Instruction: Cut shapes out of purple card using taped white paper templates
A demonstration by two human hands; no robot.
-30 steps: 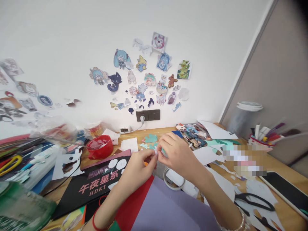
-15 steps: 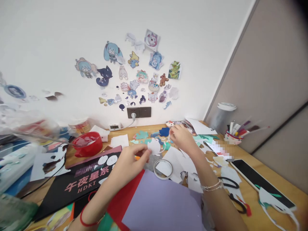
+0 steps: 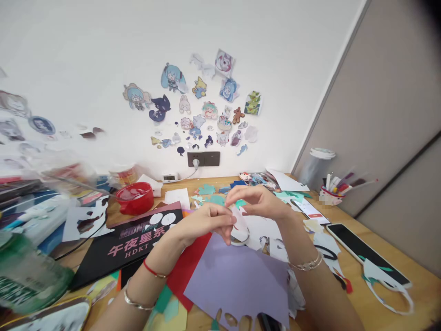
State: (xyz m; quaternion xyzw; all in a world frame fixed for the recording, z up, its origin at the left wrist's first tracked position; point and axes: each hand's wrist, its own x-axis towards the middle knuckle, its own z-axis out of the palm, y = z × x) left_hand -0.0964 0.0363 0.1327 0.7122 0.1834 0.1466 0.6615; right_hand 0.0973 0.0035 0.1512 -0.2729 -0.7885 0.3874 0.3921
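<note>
My left hand (image 3: 210, 223) and my right hand (image 3: 257, 202) meet above the middle of the desk. Between their fingertips is a small white paper cut-out (image 3: 238, 222), pinched by both hands. Just under it lies a roll of tape (image 3: 241, 239) on white paper scraps. A lilac paper sheet (image 3: 237, 280) and a red sheet (image 3: 191, 262) lie beneath my forearms. My left wrist wears a red string and a bangle, my right a thin bracelet.
A black box with pink lettering (image 3: 134, 241) lies left, a red bowl (image 3: 135, 197) behind it. Black scissors (image 3: 327, 255) and a dark tablet (image 3: 368, 253) lie right. A pen cup (image 3: 330, 193) stands at the back right. Stickers (image 3: 203, 110) cover the wall above a socket (image 3: 203, 159).
My right hand came back from the far scraps to the cut-out in my left hand. Both hands now pinch it, lower over the tape roll. The view shifted slightly.
</note>
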